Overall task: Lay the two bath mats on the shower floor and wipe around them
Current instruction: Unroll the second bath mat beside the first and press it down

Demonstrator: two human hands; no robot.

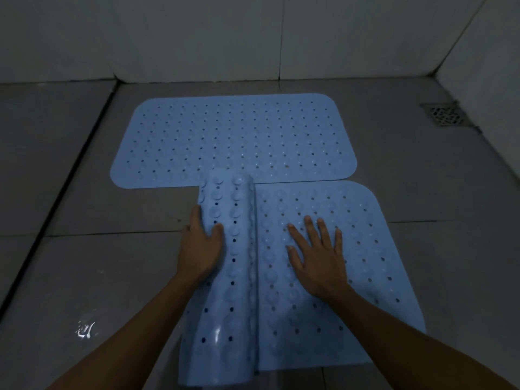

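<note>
Mats lie on the grey floor (84, 277), both left of the drain (443, 114). Your left hand (201, 249) grips the near mat's (351, 277) rolled-up left part, fingers curled round it. Your right hand (318, 254) presses flat, fingers spread, on its unrolled part. Beyond, toward the drain, the far mat (233, 139) lies flat, touching the roll.

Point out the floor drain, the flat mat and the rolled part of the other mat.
Square metal floor drain (444, 115), head view, grate centre.
Flat blue rubber mat (233, 136), head view, middle.
Rolled blue mat flap (225, 249), head view, curl's top.
</note>
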